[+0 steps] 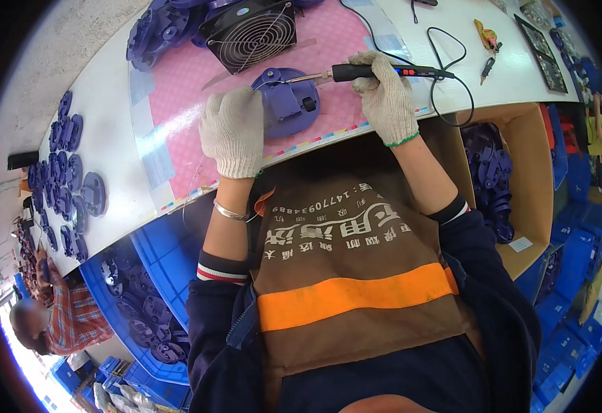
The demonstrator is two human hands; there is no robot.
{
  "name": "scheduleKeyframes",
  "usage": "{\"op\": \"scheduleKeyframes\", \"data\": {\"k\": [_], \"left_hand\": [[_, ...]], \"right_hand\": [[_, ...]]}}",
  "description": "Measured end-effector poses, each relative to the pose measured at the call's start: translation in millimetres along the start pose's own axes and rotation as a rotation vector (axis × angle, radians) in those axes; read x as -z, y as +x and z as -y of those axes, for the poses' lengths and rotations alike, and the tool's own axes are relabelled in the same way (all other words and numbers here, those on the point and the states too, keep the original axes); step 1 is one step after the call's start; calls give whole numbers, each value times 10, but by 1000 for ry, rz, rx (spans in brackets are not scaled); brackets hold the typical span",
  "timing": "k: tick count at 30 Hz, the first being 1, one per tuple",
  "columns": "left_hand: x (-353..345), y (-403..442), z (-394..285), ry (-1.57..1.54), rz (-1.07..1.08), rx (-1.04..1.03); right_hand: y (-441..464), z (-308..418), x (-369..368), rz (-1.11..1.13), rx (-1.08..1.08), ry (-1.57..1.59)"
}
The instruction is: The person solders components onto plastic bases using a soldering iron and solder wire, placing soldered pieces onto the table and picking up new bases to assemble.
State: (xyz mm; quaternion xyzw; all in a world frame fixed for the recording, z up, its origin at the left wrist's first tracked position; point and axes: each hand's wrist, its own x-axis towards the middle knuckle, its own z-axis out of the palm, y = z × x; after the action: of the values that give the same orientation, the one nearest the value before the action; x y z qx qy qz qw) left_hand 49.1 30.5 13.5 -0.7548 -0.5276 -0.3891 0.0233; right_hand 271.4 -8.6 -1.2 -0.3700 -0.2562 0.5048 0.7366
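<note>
My right hand [389, 103], in a knitted white glove, grips a black soldering iron [356, 71] with small lit marks on its handle. The iron's metal tip points left, over a purple plastic housing [291, 113] that lies on the pink mat. My left hand [233, 131], gloved too, is closed at the housing's left edge. A thin strand that looks like solder wire [268, 83] runs from its fingers towards the iron's tip; the fingertips are partly hidden.
A black fan [249, 34] stands behind the housing, beside piled purple parts [160, 34]. More housings [63, 175] lie on the white table's left. A cardboard box [521, 179] and a blue crate [118, 323] hold parts. The iron's cord [463, 86] loops right. Another person [74, 313] is at far left.
</note>
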Motion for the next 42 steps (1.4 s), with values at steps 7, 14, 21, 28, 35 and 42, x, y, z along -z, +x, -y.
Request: {"op": "scheduleKeyframes", "data": {"k": [7,14,21,28,35,42], "left_hand": [[-16,1,-6,-14,1,-20],[-22,4,-7,-27,-5,-17],[-24,5,5,-9,-8,-19],[-27,22,-2,-1,-3,-29],[-27,27,28,-38,13,-27],[-16,46,22,-73,13,-18]], "right_hand": [[9,-16,7,-31,4,47],[9,-3,9,-20,-13,59],[5,-3,-1,-11,-9,43],[-3,-6,14,2,9,-31],[6,-27,39,37,16,-24],[31,-46,61,19,7,20]]}}
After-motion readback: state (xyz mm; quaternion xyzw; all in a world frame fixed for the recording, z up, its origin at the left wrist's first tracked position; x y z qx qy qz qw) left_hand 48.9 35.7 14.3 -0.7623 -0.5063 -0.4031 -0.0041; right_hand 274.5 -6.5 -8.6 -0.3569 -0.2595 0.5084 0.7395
